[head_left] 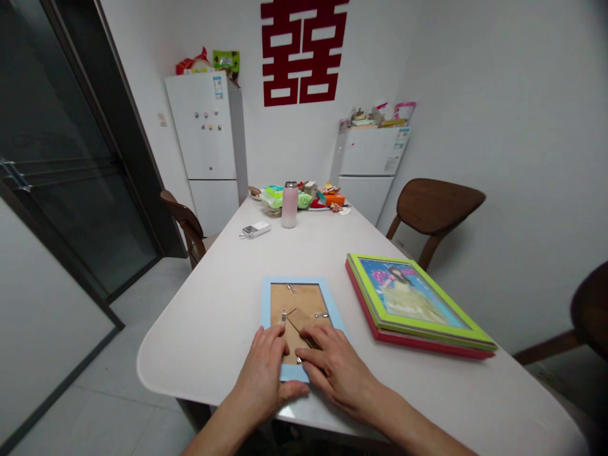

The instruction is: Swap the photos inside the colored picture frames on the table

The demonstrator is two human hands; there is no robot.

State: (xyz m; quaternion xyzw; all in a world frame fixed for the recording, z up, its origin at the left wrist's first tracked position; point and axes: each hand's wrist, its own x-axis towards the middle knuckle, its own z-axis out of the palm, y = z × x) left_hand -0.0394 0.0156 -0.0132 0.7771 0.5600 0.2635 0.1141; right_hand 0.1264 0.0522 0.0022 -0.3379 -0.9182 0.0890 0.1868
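Note:
A light blue picture frame (335, 312) lies face down near the front edge of the table, its brown backing board (279, 297) facing up. Small metal clips show along the board's sides, and a folded stand leg (299, 318) sits near its middle. My left hand (266, 361) grips the frame's near left corner, fingers over the left side and thumb along the near edge. Bent over the lower right of the backing is my right hand (332, 364). Its index finger and thumb are closed around the bottom metal clip (299, 360), and the other fingertips partly hide the stand leg.
A stack of picture frames (418, 297), lime green over red, lies to the right on the white table (213, 304). Farther back are a pink bottle (289, 206), a small silver device (255, 230) and snack packets (273, 197). Brown chairs (437, 206) flank the table.

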